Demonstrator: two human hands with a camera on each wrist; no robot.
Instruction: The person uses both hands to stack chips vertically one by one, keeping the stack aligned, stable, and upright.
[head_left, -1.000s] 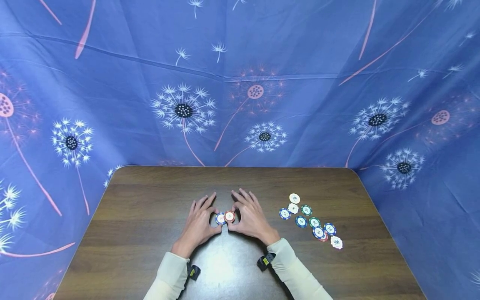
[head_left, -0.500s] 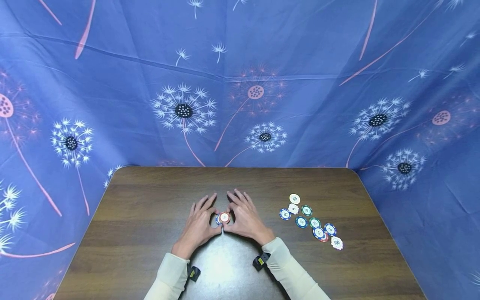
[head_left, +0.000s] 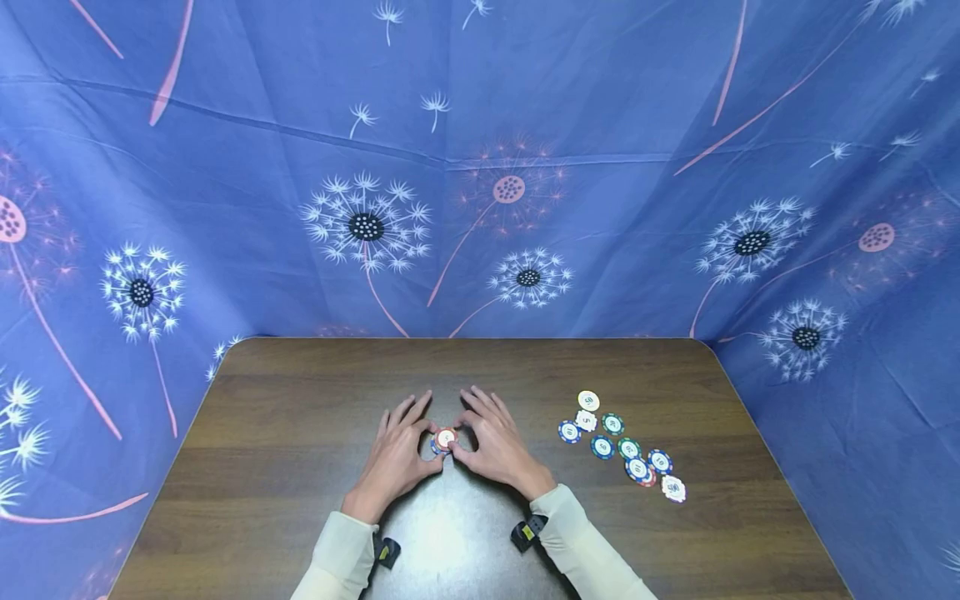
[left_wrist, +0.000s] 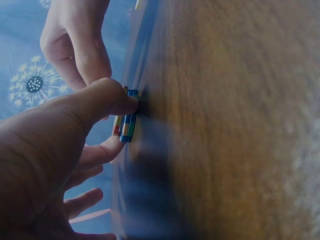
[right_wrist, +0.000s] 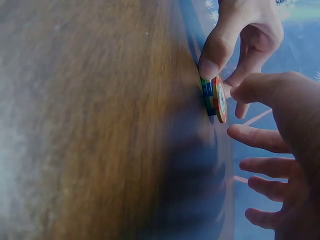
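Observation:
At the middle of the table, a red poker chip (head_left: 446, 438) lies face up on a short stack of blue and green poker chips (left_wrist: 128, 125). My left hand (head_left: 397, 454) pinches this stack at its edge between thumb and index finger. Close on the other side is my right hand (head_left: 497, 446), fingers spread. Its thumb (right_wrist: 245, 92) is right by the red chip's face, while the index finger stands apart from the rim in the right wrist view. Seen from the side, the red chip sits slightly off the stack's line.
To the right on the wooden table (head_left: 300, 375), several loose poker chips (head_left: 602, 447) lie scattered, some overlapping. Among them a blue chip (head_left: 637, 469) partly covers a red one. A blue dandelion-print cloth (head_left: 630, 250) hangs behind the table's far edge.
The right hand has brought the red chip leftward over the blue chip, and its fingers have since parted from it and shifted slightly right. The left hand stays in place around the stack.

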